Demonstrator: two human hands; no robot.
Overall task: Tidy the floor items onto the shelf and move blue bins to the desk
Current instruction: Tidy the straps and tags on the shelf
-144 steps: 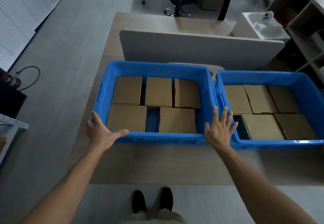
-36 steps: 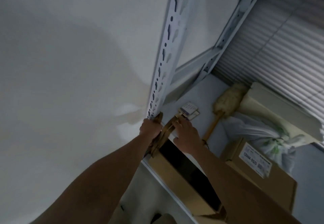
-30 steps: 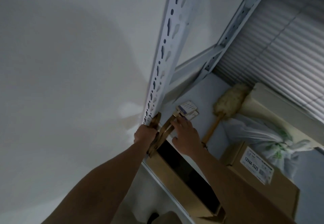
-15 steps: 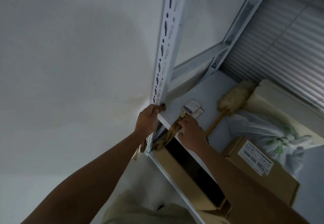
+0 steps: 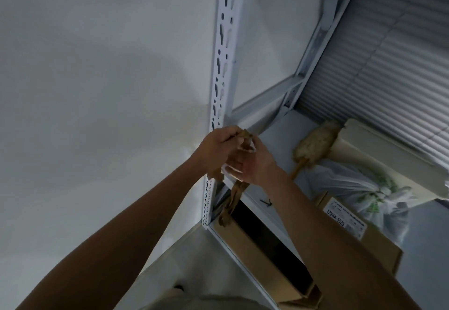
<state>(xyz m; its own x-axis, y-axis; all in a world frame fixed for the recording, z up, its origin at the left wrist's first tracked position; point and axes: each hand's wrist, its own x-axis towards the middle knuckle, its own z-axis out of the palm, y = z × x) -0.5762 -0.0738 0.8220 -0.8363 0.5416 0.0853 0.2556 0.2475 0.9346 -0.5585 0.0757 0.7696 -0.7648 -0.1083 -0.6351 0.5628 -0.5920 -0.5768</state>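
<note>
Faced the shelf (image 5: 281,137), board just beyond the hands; shelf-tidying step judged in hand. Held left hand (image 5: 218,149) and right hand (image 5: 257,166) together, fingers curled round a crumpled brown strip (image 5: 237,195) with white tags, tail dangling beneath. Called next, probably, for laying it on the board ahead.

The white metal shelf (image 5: 274,144) stood against the wall, with its slotted corner post (image 5: 222,42) rising at the near left. At that corner the left hand (image 5: 218,149) gripped a crumpled brown strip (image 5: 237,195), whose loose end dangled down past the shelf's edge. The right hand (image 5: 252,164), pressed against the left, clutched small white cards (image 5: 232,171).
</note>
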